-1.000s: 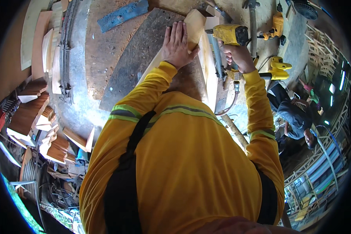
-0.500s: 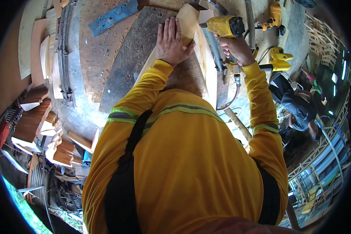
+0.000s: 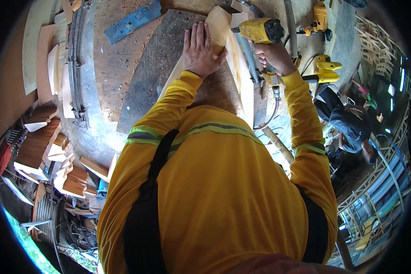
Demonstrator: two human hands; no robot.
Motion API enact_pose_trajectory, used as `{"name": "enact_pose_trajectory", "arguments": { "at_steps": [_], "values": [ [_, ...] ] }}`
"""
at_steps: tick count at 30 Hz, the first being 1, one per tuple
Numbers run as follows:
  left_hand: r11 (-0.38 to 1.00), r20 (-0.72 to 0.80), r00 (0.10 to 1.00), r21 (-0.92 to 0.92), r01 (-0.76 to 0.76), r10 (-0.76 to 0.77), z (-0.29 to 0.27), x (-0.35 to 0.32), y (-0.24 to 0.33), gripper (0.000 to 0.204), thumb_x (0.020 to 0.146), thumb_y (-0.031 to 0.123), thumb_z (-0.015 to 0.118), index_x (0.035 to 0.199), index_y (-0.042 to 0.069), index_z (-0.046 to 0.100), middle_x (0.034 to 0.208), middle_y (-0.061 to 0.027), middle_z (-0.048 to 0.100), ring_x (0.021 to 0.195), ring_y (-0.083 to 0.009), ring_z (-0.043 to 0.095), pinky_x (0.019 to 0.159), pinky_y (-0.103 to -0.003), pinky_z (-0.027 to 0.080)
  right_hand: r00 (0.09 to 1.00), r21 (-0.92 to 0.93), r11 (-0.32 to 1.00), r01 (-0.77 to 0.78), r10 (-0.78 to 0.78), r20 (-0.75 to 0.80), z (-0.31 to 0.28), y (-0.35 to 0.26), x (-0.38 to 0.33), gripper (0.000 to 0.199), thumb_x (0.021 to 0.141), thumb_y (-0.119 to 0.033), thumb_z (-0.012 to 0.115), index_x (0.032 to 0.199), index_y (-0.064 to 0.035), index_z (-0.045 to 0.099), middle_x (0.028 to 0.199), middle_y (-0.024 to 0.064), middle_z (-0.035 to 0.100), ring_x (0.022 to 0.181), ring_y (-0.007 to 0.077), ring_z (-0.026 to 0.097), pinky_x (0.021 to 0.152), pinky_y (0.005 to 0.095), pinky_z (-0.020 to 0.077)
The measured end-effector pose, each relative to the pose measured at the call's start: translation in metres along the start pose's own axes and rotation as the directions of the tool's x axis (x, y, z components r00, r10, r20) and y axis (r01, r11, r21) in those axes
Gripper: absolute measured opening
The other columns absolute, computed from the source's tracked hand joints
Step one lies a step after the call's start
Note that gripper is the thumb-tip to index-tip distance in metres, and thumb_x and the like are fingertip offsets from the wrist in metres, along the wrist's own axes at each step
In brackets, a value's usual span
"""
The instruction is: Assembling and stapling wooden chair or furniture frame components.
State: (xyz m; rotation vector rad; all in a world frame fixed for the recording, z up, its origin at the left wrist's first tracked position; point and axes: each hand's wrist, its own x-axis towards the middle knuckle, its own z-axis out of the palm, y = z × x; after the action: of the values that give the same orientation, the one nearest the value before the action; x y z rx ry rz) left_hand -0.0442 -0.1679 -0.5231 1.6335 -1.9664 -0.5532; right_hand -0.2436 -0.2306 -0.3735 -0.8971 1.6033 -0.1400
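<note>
Right hand (image 3: 275,57) wrapped round the grip of a yellow and black pneumatic nail gun (image 3: 260,30), fingers curled in and palm behind the handle; whether a finger sits on the trigger, I can't tell. Its nose points left, just beside a pale, blunt-ended wooden piece (image 3: 218,28), though contact can't be made out from up here. Over to the left hand (image 3: 201,51): nothing grasped, palm down, fingers straight and close together, thumb spread to the right, lying across that same pale piece, seemingly to steady it while the other hand bears the tool's weight. The piece slants away under the palm toward the lower left, over a dark, stained plywood panel (image 3: 146,68) that looks to serve as backing. A reddish air hose (image 3: 273,114) hangs from the foot of the gun, looping toward the body and so clear of the wood. Right of the gun, a yellow cordless drill (image 3: 320,19) and a yellow and black power tool (image 3: 328,68) lie on the bench, probably parked within reach, while a blue, rough-faced flat board (image 3: 132,22) rests at the upper left, well apart from both hands.
</note>
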Motion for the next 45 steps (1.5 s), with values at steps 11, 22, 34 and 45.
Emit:
{"name": "enact_pose_trajectory", "arguments": {
  "at_steps": [11, 22, 34, 45],
  "values": [
    [0.997, -0.060, 0.997, 0.058, -0.047, 0.051, 0.007, -0.002, 0.000, 0.105, 0.083, 0.066, 0.063, 0.150, -0.009, 0.033, 0.151, -0.0302, 0.041, 0.143, -0.0440, 0.038, 0.120, -0.057, 0.024, 0.999, -0.040, 0.999, -0.023, 0.021, -0.046, 0.000, 0.011, 0.016, 0.014, 0.082, -0.010, 0.061, 0.094, -0.0036, 0.063, 0.058, -0.0024, 0.045, 0.046, 0.0097, 0.041, 0.044, 0.0277, 0.0364],
    [0.971, -0.004, 0.999, 0.234, -0.046, 0.048, -0.047, -0.040, 0.007, 0.127, 0.065, 0.066, 0.079, 0.154, -0.006, 0.025, 0.153, -0.0348, 0.035, 0.146, -0.0490, 0.029, 0.119, -0.060, 0.024, 0.997, -0.119, 0.992, 0.036, -0.043, -0.058, -0.020, 0.141, -0.126, 0.083, 0.078, -0.021, 0.084, 0.149, -0.0063, 0.044, 0.127, 0.0099, 0.063, 0.112, 0.0200, 0.059, 0.096, 0.0357, 0.0496],
    [0.891, -0.033, 0.984, 0.420, 0.173, -0.175, -0.061, -0.179, -0.029, 0.089, 0.061, 0.050, 0.086, 0.130, 0.005, 0.052, 0.121, -0.0216, 0.049, 0.113, -0.0428, 0.049, 0.096, -0.053, 0.042, 0.616, 0.020, 0.999, -0.045, 0.043, -0.787, -0.184, 0.481, -0.107, 0.029, 0.080, -0.016, 0.071, 0.104, -0.0022, 0.066, 0.075, 0.0149, 0.065, 0.068, 0.0303, 0.065, 0.061, 0.0432, 0.0518],
    [0.889, -0.064, 0.983, 0.419, 0.185, -0.174, -0.083, -0.175, 0.007, 0.076, 0.063, 0.032, 0.084, 0.126, 0.003, 0.054, 0.118, -0.0235, 0.049, 0.110, -0.0436, 0.052, 0.094, -0.050, 0.050, 0.791, -0.527, 0.833, 0.169, -0.434, -0.432, 0.053, 0.442, -0.102, 0.103, 0.081, -0.049, 0.079, 0.153, 0.0053, 0.029, 0.149, 0.0299, 0.041, 0.139, 0.0507, 0.034, 0.119, 0.0595, 0.0245]
  ]
}}
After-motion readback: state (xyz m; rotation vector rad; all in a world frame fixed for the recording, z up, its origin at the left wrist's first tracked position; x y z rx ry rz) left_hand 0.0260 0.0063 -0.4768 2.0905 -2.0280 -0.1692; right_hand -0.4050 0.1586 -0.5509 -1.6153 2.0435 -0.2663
